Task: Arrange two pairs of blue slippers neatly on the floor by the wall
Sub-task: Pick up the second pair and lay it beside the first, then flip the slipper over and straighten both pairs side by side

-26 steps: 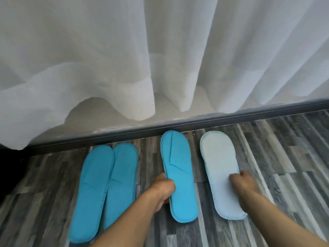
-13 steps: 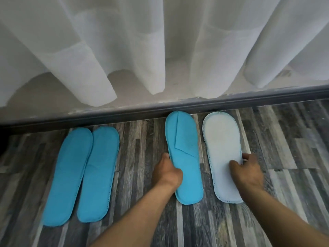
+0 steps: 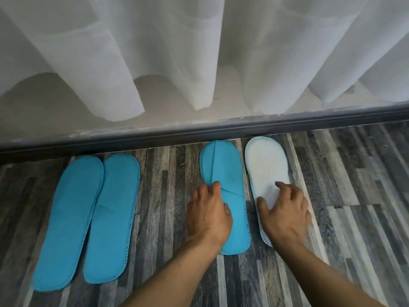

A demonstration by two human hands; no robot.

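Blue fabric, four flat slippers on a grey wood-grain floor, toes toward a dark baseboard. Compared with half a second ago, both hands have loosened: the left hand, then curled at the slipper's edge, now lies flat with fingers spread across the left margin of the blue slipper, fingertips touching its upper flap. The right hand, earlier pinching the edge, now rests open, fingers apart, on the pale slipper (sole side up, whitish with a stitched blue rim). These two slippers have kept their places, side by side with a narrow strip of floor between them, toes just short of the baseboard.

Well to the left of the left hand lies the other pair: the outer blue slipper and the inner blue slipper, touching along their long edges, angled slightly, both blue side up.

No containers appear in view.

Beyond the fingertips, behind the baseboard, a pale ledge runs along the wall; sheer white curtains hang in folds above it, hems just clear of the ledge. Both bare forearms enter from the near edge of the view.
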